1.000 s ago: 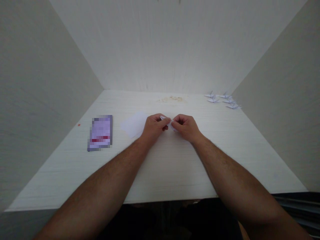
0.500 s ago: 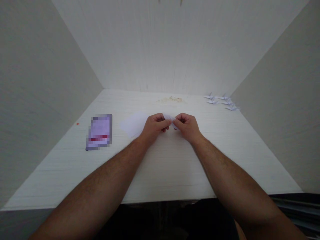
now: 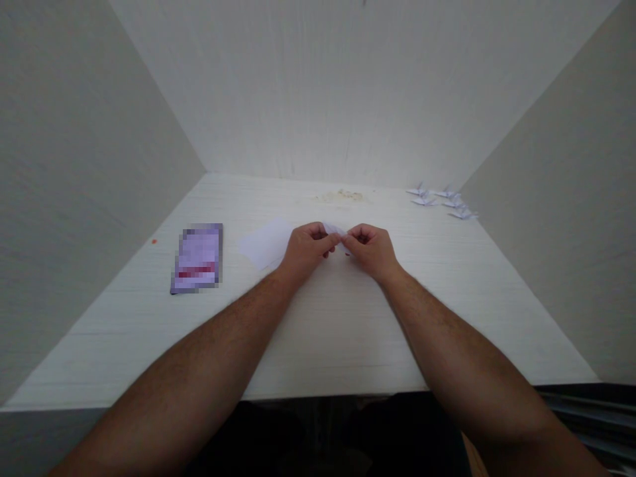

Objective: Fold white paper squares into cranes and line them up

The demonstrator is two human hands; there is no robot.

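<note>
A small folded piece of pale paper [image 3: 336, 232] is pinched between both hands at the middle of the white table [image 3: 322, 331]. My left hand [image 3: 305, 249] grips its left side with fingers closed. My right hand [image 3: 372, 250] grips its right side, fingers curled in a pinch. Most of the paper is hidden by the fingers. A loose pale paper sheet [image 3: 264, 244] lies flat on the table just left of my left hand.
A purple blurred rectangular pad [image 3: 197, 258] lies at the left. Several small folded paper cranes [image 3: 444, 201] sit at the far right corner. A faint stain [image 3: 342, 196] marks the table's back. Walls enclose the table on three sides. A tiny red speck [image 3: 154, 241] lies far left.
The hands stay together on the folded paper with only slight finger shifts. The view has tilted a little.
</note>
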